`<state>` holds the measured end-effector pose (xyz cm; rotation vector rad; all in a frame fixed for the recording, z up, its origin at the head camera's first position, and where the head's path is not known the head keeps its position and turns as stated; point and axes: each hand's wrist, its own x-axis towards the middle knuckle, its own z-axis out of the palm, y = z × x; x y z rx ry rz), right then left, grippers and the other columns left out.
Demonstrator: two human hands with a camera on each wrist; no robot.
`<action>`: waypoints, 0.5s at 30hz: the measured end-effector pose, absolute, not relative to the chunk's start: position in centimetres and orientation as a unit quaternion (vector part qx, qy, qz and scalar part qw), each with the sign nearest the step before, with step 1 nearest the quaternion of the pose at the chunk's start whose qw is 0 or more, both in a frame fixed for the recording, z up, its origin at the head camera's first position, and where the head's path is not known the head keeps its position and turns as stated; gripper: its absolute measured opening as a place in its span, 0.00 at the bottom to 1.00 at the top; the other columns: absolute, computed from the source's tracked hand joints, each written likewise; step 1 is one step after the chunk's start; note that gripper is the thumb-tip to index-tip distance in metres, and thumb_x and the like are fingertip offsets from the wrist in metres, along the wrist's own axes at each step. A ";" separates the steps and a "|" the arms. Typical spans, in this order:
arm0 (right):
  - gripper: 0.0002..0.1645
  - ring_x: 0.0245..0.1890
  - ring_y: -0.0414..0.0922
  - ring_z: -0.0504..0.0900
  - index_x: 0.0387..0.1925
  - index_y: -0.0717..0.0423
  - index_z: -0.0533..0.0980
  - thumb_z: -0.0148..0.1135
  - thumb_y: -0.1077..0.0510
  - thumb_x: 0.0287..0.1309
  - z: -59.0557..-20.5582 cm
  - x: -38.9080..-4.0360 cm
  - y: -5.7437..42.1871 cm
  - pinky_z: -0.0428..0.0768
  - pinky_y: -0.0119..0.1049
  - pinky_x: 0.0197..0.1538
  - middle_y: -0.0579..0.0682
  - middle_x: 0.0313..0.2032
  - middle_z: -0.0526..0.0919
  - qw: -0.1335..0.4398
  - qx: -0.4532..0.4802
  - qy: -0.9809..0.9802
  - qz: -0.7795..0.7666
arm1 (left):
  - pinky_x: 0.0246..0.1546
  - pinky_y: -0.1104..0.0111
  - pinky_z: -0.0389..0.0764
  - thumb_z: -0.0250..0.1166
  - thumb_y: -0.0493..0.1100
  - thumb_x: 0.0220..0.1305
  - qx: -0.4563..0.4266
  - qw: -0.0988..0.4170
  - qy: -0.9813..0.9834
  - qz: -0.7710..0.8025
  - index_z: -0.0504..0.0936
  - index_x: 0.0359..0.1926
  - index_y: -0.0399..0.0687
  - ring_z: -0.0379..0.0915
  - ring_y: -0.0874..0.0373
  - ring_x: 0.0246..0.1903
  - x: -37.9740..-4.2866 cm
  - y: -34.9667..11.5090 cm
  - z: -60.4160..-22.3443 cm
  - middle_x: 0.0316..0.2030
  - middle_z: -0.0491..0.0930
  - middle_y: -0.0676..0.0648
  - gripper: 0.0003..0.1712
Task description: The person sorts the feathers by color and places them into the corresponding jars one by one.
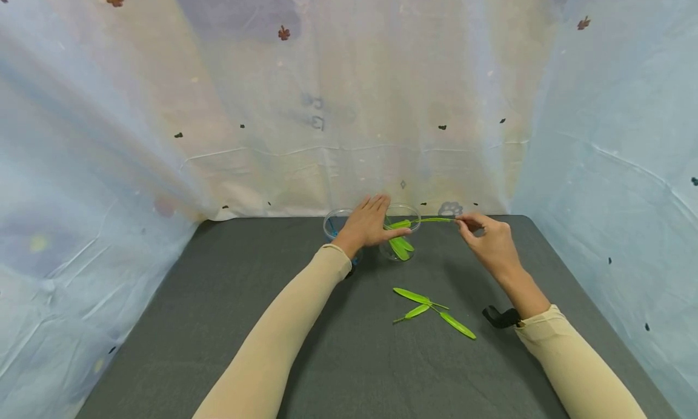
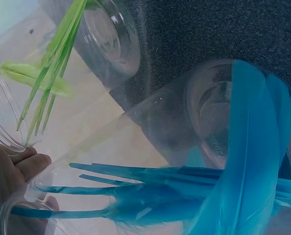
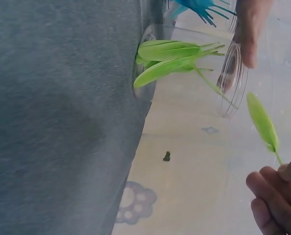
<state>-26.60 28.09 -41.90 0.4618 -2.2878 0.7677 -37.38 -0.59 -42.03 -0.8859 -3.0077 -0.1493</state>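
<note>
My right hand (image 1: 493,243) pinches a green feather (image 3: 263,122) by its quill between thumb and fingertips. The feather's vane points at the mouth of a clear plastic cup (image 3: 241,78), where several green feathers (image 3: 167,51) stand quill up. My left hand (image 1: 365,225) lies across the tops of this cup and a second clear cup beside it, fingers stretched out, thumb at the green feathers' cup rim. Blue feathers (image 2: 253,147) fill the second cup (image 2: 197,105), partly hidden by the left hand in the head view.
Green feathers (image 1: 411,295) lie crossed on the dark grey tabletop (image 1: 245,322), in front of the cups. A patterned curtain (image 1: 349,104) hangs along the back and both sides, close behind the cups. A black strap (image 1: 500,317) hangs from the right wrist.
</note>
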 end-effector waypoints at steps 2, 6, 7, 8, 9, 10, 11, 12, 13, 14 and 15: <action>0.09 0.34 0.52 0.89 0.48 0.62 0.88 0.71 0.69 0.68 -41.7 -27.1 27.6 0.86 0.42 0.34 0.57 0.37 0.91 0.339 0.188 -0.877 0.282 | 0.87 0.56 0.37 0.44 0.86 0.70 -0.282 0.001 -0.958 -0.048 0.45 0.88 0.44 0.37 0.52 0.86 -37.4 -0.6 -42.0 0.87 0.44 0.45 0.66; 0.09 0.35 0.56 0.89 0.49 0.66 0.87 0.70 0.70 0.68 -41.1 -28.3 26.5 0.89 0.55 0.37 0.61 0.41 0.91 0.345 0.214 -0.879 0.250 | 0.87 0.57 0.36 0.44 0.87 0.69 -0.279 -0.003 -0.959 -0.048 0.43 0.88 0.46 0.37 0.53 0.86 -37.4 -0.6 -41.9 0.87 0.43 0.46 0.66; 0.09 0.35 0.56 0.89 0.48 0.66 0.87 0.70 0.70 0.68 -41.0 -28.6 26.3 0.89 0.56 0.38 0.62 0.41 0.90 0.347 0.219 -0.880 0.241 | 0.87 0.57 0.35 0.44 0.87 0.69 -0.278 -0.003 -0.960 -0.047 0.43 0.88 0.46 0.36 0.53 0.86 -37.4 -0.6 -41.9 0.87 0.43 0.46 0.66; 0.09 0.35 0.57 0.89 0.48 0.66 0.87 0.71 0.70 0.68 -40.8 -28.9 26.0 0.89 0.56 0.38 0.62 0.41 0.90 0.350 0.222 -0.881 0.230 | 0.87 0.57 0.35 0.43 0.87 0.69 -0.277 -0.003 -0.960 -0.048 0.43 0.88 0.47 0.36 0.53 0.86 -37.4 -0.6 -41.9 0.87 0.43 0.46 0.66; 0.08 0.35 0.57 0.89 0.47 0.65 0.87 0.71 0.70 0.67 -40.8 -29.2 25.8 0.89 0.56 0.37 0.62 0.41 0.91 0.352 0.224 -0.882 0.218 | 0.87 0.58 0.35 0.43 0.87 0.69 -0.276 -0.003 -0.960 -0.048 0.42 0.88 0.47 0.36 0.53 0.86 -37.4 -0.6 -41.9 0.87 0.43 0.46 0.66; 0.08 0.35 0.57 0.89 0.46 0.65 0.87 0.71 0.70 0.67 -40.7 -29.5 25.6 0.89 0.55 0.37 0.61 0.41 0.91 0.355 0.227 -0.883 0.207 | 0.87 0.58 0.35 0.44 0.87 0.69 -0.275 -0.003 -0.960 -0.048 0.42 0.88 0.47 0.36 0.53 0.86 -37.4 -0.6 -41.9 0.87 0.43 0.46 0.66; 0.08 0.35 0.57 0.89 0.46 0.65 0.87 0.72 0.70 0.66 -40.7 -29.8 25.4 0.89 0.55 0.37 0.61 0.40 0.91 0.356 0.229 -0.884 0.199 | 0.87 0.57 0.35 0.44 0.87 0.69 -0.275 -0.002 -0.960 -0.049 0.43 0.88 0.47 0.36 0.53 0.86 -37.4 -0.6 -41.9 0.87 0.43 0.46 0.66; 0.07 0.34 0.57 0.89 0.45 0.64 0.87 0.72 0.70 0.65 -40.6 -30.1 25.2 0.89 0.55 0.36 0.61 0.40 0.91 0.357 0.233 -0.884 0.190 | 0.87 0.57 0.35 0.44 0.87 0.69 -0.275 -0.002 -0.960 -0.050 0.43 0.88 0.46 0.37 0.53 0.86 -37.4 -0.6 -42.0 0.87 0.43 0.46 0.66; 0.07 0.34 0.57 0.89 0.44 0.64 0.88 0.73 0.70 0.65 -40.6 -30.4 25.0 0.89 0.55 0.36 0.60 0.39 0.91 0.357 0.235 -0.885 0.182 | 0.87 0.57 0.35 0.45 0.87 0.69 -0.276 -0.002 -0.960 -0.051 0.44 0.88 0.46 0.37 0.53 0.86 -37.4 -0.5 -42.0 0.87 0.43 0.46 0.66; 0.08 0.33 0.57 0.89 0.44 0.64 0.88 0.73 0.70 0.64 -40.7 -30.6 24.8 0.89 0.54 0.36 0.60 0.39 0.91 0.356 0.237 -0.887 0.175 | 0.87 0.57 0.35 0.45 0.87 0.69 -0.275 -0.001 -0.960 -0.051 0.44 0.88 0.46 0.37 0.53 0.86 -37.4 -0.5 -42.0 0.87 0.43 0.46 0.66; 0.08 0.33 0.56 0.89 0.44 0.64 0.88 0.74 0.70 0.64 -40.7 -30.9 24.6 0.89 0.54 0.36 0.60 0.39 0.91 0.355 0.240 -0.888 0.168 | 0.87 0.57 0.35 0.45 0.87 0.69 -0.275 -0.001 -0.960 -0.050 0.44 0.88 0.46 0.37 0.53 0.86 -37.4 -0.5 -42.0 0.87 0.43 0.46 0.66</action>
